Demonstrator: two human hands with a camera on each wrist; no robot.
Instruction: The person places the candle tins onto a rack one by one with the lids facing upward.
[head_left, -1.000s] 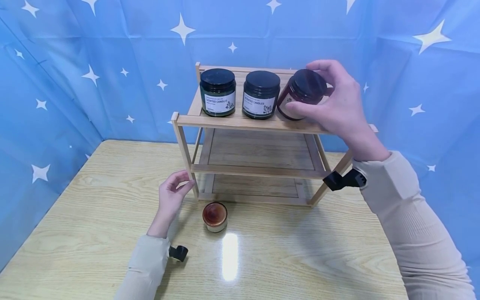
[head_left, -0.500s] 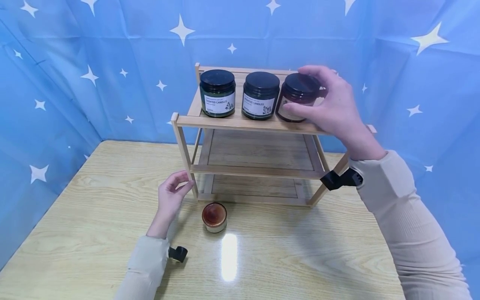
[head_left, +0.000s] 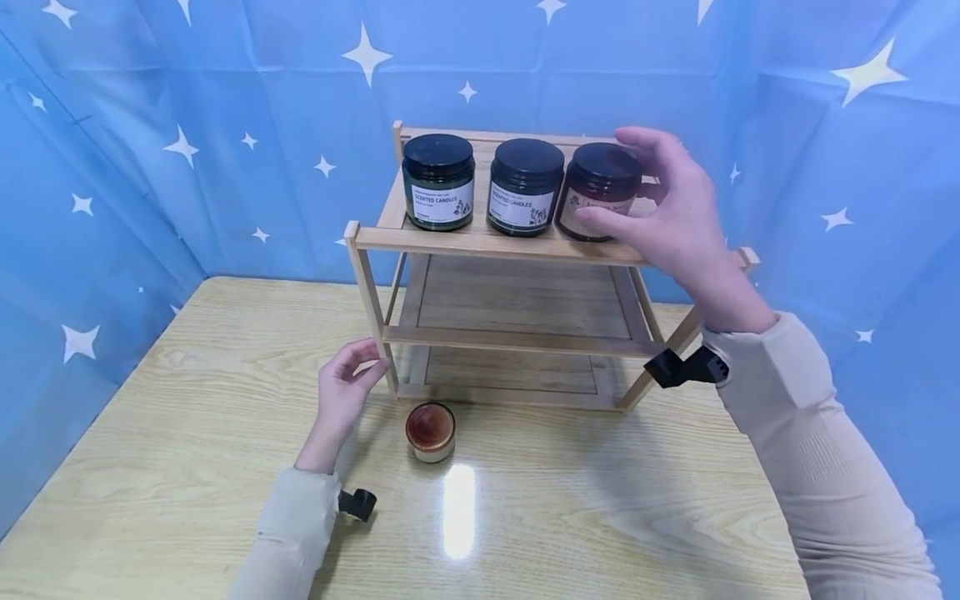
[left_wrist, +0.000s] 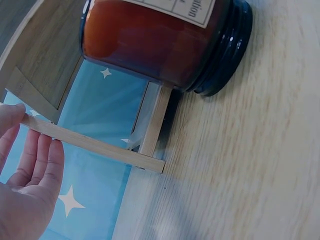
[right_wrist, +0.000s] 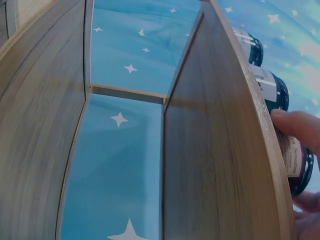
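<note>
My right hand is around a dark red candle jar with a black lid, which stands on the top shelf of the wooden rack. The thumb lies over its label and the fingers are at its far right side. To its left stand two green candle jars, one in the middle and one at the left, labels facing front. Low down, my left hand pinches the rack's front left leg. An amber candle jar stands upside down on the table, its black lid underneath.
The rack's middle shelf and bottom shelf lie below the jars. A blue curtain with white stars hangs behind the wooden table.
The dark red jar has gone from tilted to upright on the top shelf beside the green jars. My right fingers have since shifted slightly right off its lid. The left hand keeps its place.
</note>
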